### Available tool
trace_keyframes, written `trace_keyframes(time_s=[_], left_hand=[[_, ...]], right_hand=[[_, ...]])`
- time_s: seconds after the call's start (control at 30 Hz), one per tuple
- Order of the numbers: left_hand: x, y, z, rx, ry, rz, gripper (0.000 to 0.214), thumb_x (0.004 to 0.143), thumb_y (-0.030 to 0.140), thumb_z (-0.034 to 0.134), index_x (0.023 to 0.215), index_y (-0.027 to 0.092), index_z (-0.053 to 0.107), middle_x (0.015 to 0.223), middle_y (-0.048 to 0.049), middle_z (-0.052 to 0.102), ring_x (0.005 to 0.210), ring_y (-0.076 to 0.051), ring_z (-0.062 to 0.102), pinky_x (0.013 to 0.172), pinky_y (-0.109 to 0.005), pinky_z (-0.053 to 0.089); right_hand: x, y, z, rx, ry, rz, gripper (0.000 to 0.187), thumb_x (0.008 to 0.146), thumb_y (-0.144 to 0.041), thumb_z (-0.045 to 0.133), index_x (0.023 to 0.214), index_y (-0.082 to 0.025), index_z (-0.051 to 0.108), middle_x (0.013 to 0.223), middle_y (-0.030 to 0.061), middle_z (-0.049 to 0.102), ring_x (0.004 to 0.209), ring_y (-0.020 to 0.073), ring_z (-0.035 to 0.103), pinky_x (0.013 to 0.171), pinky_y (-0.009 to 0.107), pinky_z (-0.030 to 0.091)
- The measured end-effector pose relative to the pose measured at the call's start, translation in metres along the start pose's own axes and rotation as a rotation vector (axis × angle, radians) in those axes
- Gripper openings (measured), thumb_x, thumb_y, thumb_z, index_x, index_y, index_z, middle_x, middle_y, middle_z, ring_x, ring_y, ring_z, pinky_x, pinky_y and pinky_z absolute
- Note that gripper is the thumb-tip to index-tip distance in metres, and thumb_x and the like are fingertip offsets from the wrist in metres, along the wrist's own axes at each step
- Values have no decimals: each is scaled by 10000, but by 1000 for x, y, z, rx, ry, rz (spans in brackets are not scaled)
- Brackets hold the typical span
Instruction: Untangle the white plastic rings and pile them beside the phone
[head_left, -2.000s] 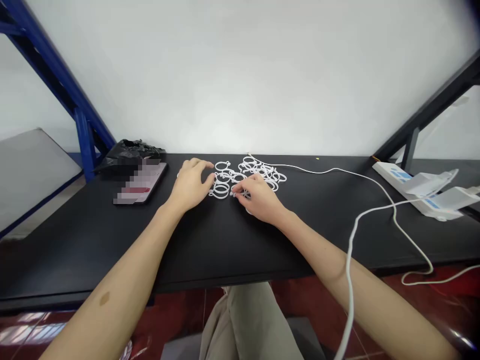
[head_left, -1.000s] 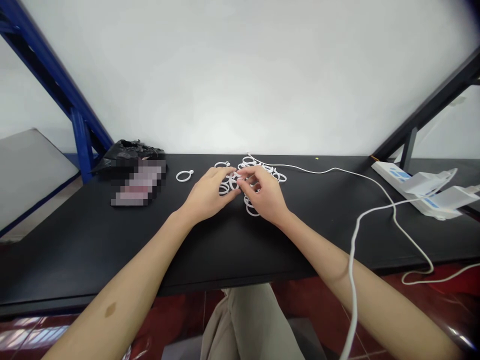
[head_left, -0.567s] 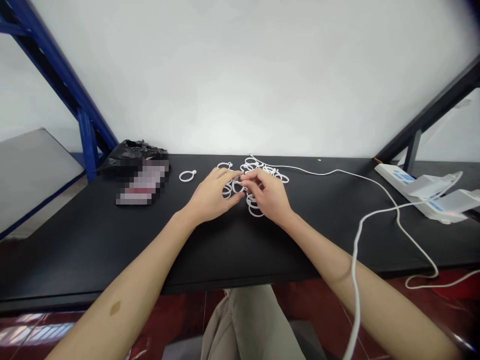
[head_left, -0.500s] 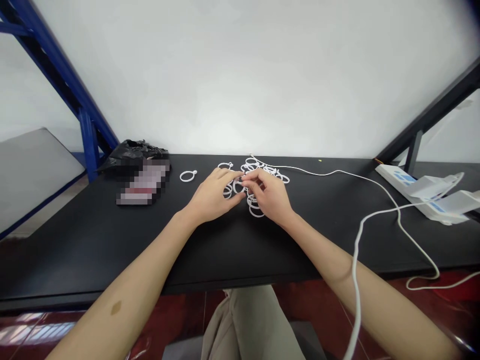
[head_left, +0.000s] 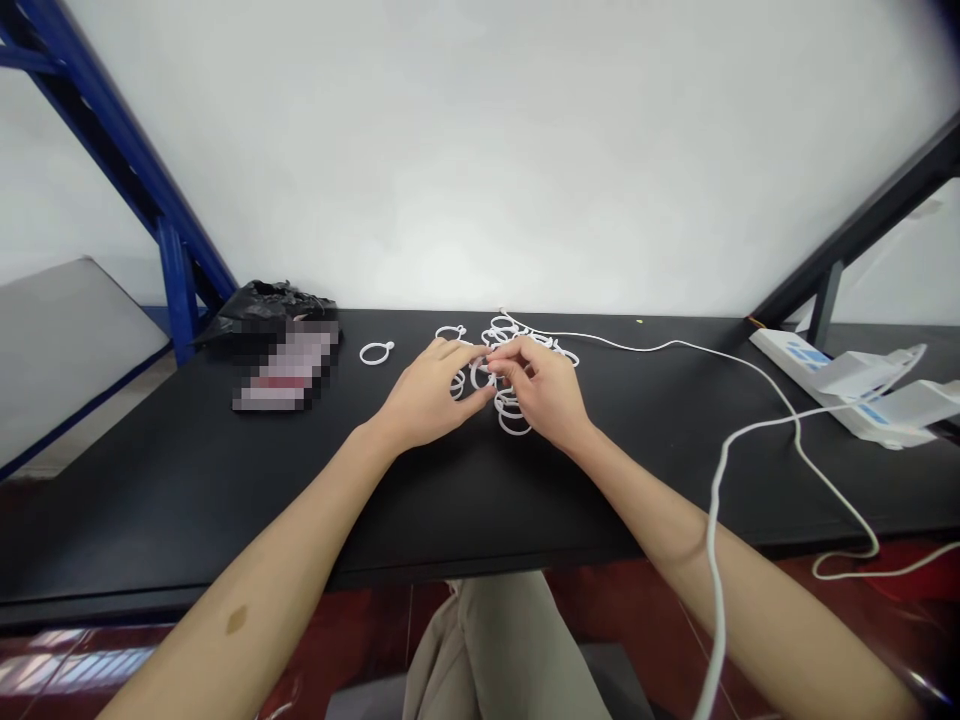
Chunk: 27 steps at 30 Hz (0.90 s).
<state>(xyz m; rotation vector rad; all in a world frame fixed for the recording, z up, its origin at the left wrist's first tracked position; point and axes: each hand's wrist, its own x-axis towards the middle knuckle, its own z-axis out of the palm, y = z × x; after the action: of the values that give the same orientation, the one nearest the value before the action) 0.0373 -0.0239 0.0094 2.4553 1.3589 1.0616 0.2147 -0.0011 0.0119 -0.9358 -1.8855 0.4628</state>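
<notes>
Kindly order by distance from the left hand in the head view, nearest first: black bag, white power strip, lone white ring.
1. Lone white ring, left of the left hand
2. Black bag, farther left
3. White power strip, far right

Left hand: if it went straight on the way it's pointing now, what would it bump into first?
Probably the fingers of the right hand, directly ahead of the left hand. A white ring between them also sits near that line, and depth is hard to judge.

Right hand (head_left: 545,392) partly hides white rings (head_left: 514,432) — flat object (head_left: 283,366) pixelated, cable (head_left: 718,600) cut off below.
</notes>
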Motion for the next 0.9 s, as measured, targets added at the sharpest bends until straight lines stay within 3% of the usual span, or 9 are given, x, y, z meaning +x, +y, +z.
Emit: trace_keyframes(time_s=[0.1, 0.17, 0.23, 0.33, 0.43, 0.53, 0.67, 0.8, 0.9], left_hand=[[1, -2, 0, 40, 16, 5, 362, 890, 368, 576, 1219, 220, 592, 1109, -38, 657, 1033, -210, 543, 921, -360, 468], [2, -7, -3, 102, 79, -29, 397, 890, 373, 570, 1255, 216, 582, 1111, -48, 647, 1047, -220, 538, 931, -364, 466], [2, -17, -9, 219, 191, -132, 432, 895, 391, 550, 1285, 206, 576, 1139, -72, 633, 1083, -250, 528, 956, -388, 455], [0, -37, -20, 455, 311, -375, 484, 897, 416, 510, 1310, 172, 572, 1179, -134, 609, 1137, -324, 502, 967, -446, 434], [-3, -57, -27, 602, 199, -560, 525, 878, 405, 492, 1327, 142, 565, 1224, -187, 592, 1152, -383, 489, 927, -490, 433], [-6, -68, -26, 672, 30, -656, 504, 868, 398, 462, 1272, 135, 606, 1223, -207, 601, 1163, -410, 474, 915, -516, 418], [-8, -76, -23, 708, -17, -696, 476, 875, 396, 420, 1218, 148, 638, 1211, -202, 617, 1153, -405, 471, 912, -518, 406], [-10, -81, -24, 713, 58, -662, 453, 872, 396, 437, 1194, 153, 642, 1199, -220, 619, 1143, -428, 468, 883, -557, 401], [-8, -72, -26, 642, 145, -596, 472, 860, 423, 480, 1209, 142, 630, 1241, -242, 587, 1163, -457, 453, 886, -607, 389]], right_hand=[[-1, -1, 1, -11, -7, 49, 123, 892, -325, 618, 944, -223, 662, 833, 2, 701, 696, 134, 617, 654, 263, 482], [-2, 0, 3, -36, -11, 75, 264, 890, -366, 618, 1111, -220, 619, 901, 21, 697, 736, 150, 627, 671, 283, 499], [-4, 2, 6, -107, -19, 47, 342, 901, -374, 599, 1198, -206, 574, 968, 47, 686, 816, 175, 630, 732, 320, 514], [-8, 2, 10, -287, -103, -117, 264, 928, -333, 561, 1134, -178, 621, 1041, 87, 666, 986, 224, 583, 894, 389, 487], [-13, 0, 17, -426, -235, -278, 289, 953, -305, 521, 1165, -149, 639, 1138, 115, 652, 1081, 251, 520, 996, 425, 430], [-16, 0, 23, -507, -344, -341, 298, 958, -272, 512, 1198, -150, 641, 1201, 116, 642, 1113, 264, 492, 985, 438, 423], [-16, 4, 25, -560, -375, -296, 197, 944, -204, 537, 1070, -158, 682, 1087, 107, 656, 1025, 245, 501, 894, 403, 440], [-14, 5, 22, -532, -350, -260, 133, 937, -203, 552, 929, -151, 675, 977, 98, 644, 931, 223, 496, 846, 375, 443], [-12, 3, 19, -462, -316, -253, 116, 934, -199, 552, 911, -163, 660, 957, 88, 643, 909, 220, 491, 832, 366, 447]])
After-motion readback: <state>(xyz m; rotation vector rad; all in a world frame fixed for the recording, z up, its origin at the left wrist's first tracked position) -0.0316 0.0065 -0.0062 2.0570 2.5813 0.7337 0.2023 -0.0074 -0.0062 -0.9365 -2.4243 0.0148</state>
